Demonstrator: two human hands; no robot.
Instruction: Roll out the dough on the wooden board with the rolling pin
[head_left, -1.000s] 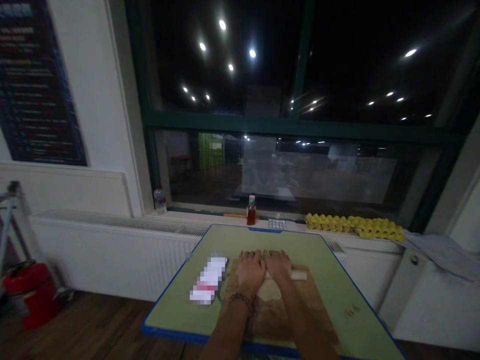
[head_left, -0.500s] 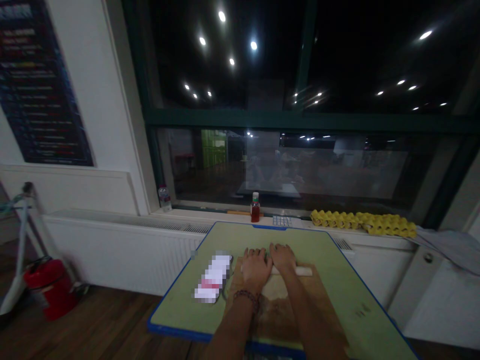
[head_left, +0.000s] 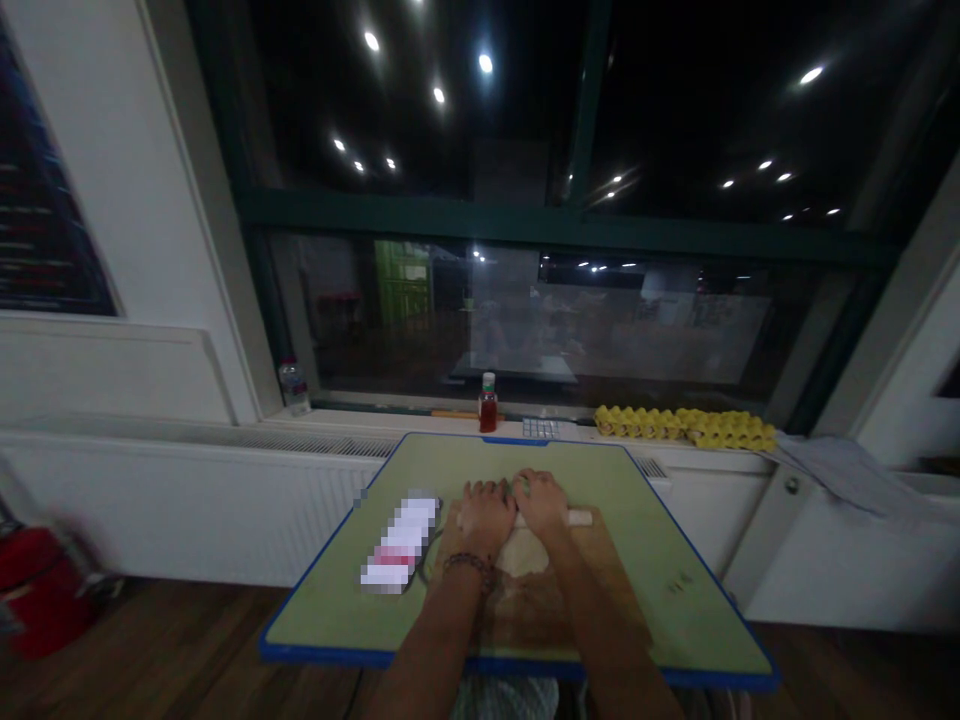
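My left hand (head_left: 486, 514) lies over the left part of a pale rolling pin (head_left: 580, 518), its fingers curled down past the far side. Beside it, my right hand (head_left: 541, 500) grips the same pin further right, and the pin's right end sticks out past it. A flattened piece of dough (head_left: 525, 554) shows between my forearms, just on the near side of the pin. Beneath it is a wooden board (head_left: 600, 590). The part of the pin under my hands is hidden.
The board rests on a green folding table (head_left: 690, 545) with a blue edge. A phone (head_left: 401, 545), its screen blurred, lies left of the board. Along the windowsill stand a bottle of red liquid (head_left: 488, 405), a clear bottle (head_left: 294, 387) and yellow egg trays (head_left: 682, 427).
The view has turned to the right, so everything sits further left in the picture. Both hands remain on the rolling pin. More of the dough's outline shows between my arms.
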